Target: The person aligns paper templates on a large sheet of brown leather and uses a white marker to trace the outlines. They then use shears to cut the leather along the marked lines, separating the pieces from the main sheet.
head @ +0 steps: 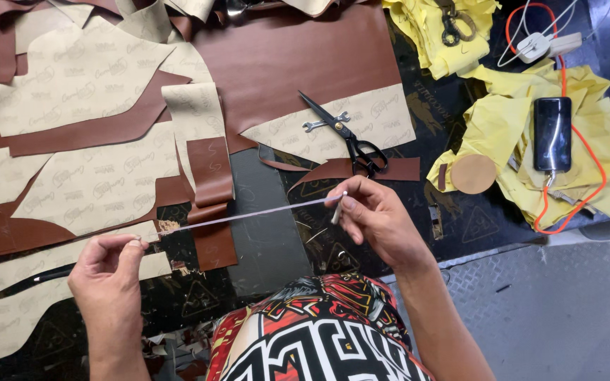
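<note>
Leather pieces across a dark cutting table (270, 240), a thin strip stretched above them

Brown leather (298, 63) and black scissors (351, 141) lie behind — left hand (107, 271) and right hand (375, 215) each pinch an end of the pale strip (241, 215), taut between them.

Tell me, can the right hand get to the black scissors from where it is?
Probably yes. The scissors lie just beyond the right hand with nothing between, but it is pinching the white strip.

Over a dark worktable (270, 240) strewn with brown leather pieces (298, 63) and tan paper patterns (72, 77), the left hand (107, 271) and right hand (375, 215) pinch a thin white strip (248, 214) taut between them, black scissors (347, 137) lying just beyond.
</note>
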